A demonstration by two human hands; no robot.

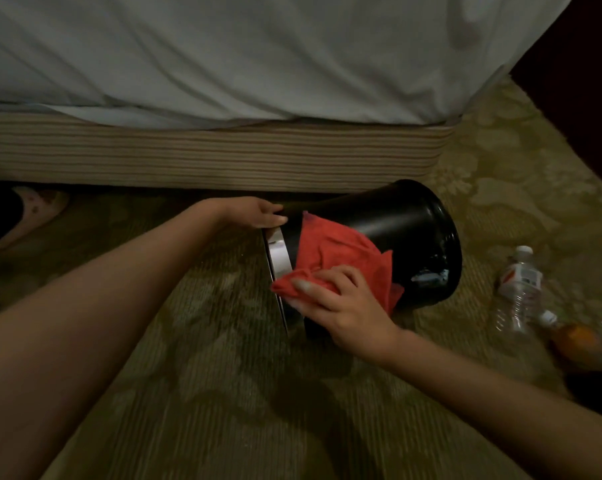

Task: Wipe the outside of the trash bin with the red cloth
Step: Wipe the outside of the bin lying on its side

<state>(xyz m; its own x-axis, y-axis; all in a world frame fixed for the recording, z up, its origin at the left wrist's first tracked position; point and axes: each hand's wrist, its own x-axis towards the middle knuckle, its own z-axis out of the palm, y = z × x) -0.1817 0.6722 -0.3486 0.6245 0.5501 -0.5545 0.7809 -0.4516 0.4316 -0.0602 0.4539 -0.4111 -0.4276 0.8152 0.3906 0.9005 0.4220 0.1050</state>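
Two hands on one black trash bin [406, 220] in the head view. The bin lies tipped on its side on the patterned carpet [206, 375], just in front of the bed [223, 57], base pointing right, chrome rim band [279, 252] facing left. Left hand [258, 213] grips the upper rim edge, fingers [273, 220] curled over it. Right hand [348, 306] holds the red cloth [327, 251] against the bin's outer wall near the band - fingers [341, 275] bent over a bunched corner, thumb on top. The rest of the cloth drapes across the wall. A clear water bottle [515, 289] lies on the carpet right of the bin, apart from it - beside it an orange bottle [576, 337], blurred.
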